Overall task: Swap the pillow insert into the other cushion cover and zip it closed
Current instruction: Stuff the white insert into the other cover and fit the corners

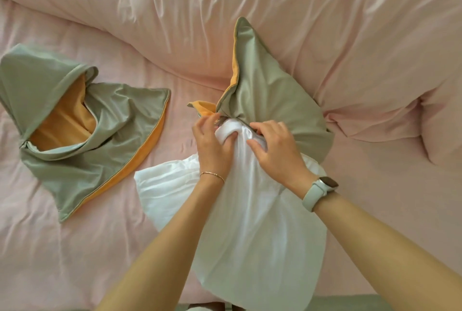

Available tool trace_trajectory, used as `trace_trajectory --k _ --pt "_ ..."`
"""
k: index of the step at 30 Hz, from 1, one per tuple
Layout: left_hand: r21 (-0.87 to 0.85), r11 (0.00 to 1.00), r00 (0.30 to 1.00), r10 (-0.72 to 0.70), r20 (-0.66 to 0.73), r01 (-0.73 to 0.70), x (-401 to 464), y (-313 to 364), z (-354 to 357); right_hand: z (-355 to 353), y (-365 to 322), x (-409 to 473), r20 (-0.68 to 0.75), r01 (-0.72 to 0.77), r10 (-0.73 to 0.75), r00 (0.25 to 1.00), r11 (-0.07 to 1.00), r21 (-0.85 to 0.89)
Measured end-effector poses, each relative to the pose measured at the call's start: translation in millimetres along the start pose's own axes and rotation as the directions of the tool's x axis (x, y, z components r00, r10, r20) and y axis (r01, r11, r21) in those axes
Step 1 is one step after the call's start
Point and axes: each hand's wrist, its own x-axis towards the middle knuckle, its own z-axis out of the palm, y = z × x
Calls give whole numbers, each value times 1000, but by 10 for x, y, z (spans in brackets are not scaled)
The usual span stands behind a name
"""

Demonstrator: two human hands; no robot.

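The pillow insert [252, 210], white and soft, lies across the pink bedding [325, 23] in front of us, its far end bunched up at the mouth of a sage-green cushion cover [265, 85] while most of its bulk is outside, spreading back toward us. We see that cover's far corner pointing up and away, with orange lining showing along its left edge and at a folded-back flap beside the opening. Our left hand [212, 145] has its fingers curled into the white fabric right at the opening, thumb pressed in, gripping a fold of the insert; a thin bracelet [212, 175] sits on that wrist. Our right hand [275, 148] also clutches the insert just beside it, fingers bent over the gathered cloth at the cover's edge, and a pale watch [320, 190] wraps that wrist. Well apart on the left lies a second green cover [105, 120], crumpled and gaping open, its orange inside showing and an orange band along its right edge.
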Motion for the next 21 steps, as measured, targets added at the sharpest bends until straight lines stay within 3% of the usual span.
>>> trace_trajectory --k 3,5,6,8,11,14,16,19,21 --pt "-120 992 985 -13 172 34 108 40 -124 92 -60 -135 -81 -86 73 994 980 -177" --pt "-172 961 913 -135 385 215 225 98 -243 131 -17 -179 -127 -91 63 990 970 -228" --pt "-81 965 872 -186 454 248 293 91 -286 140 20 -185 -142 -84 53 988 972 -221" --pt "216 969 830 -215 514 117 434 23 -328 132 88 -181 -169 -76 43 985 979 -191" --pt "487 871 851 -206 483 -66 496 5 -241 89 36 -218 -229 -83 37 973 977 -198" --pt "384 923 908 -156 388 -5 366 138 -180 27 -178 -434 -272 -182 118 955 957 -226" --pt "271 962 920 -121 373 16 229 291 -187 -50 -341 -555 -189 -289 249 950 931 -223" --pt "180 983 915 -104 389 35 115 520 -225 -220 -482 -466 48 -470 468 882 881 54" --pt "141 990 922 -64 381 11 158 741 -274 -366 -558 -346 34 -457 468 883 842 285"
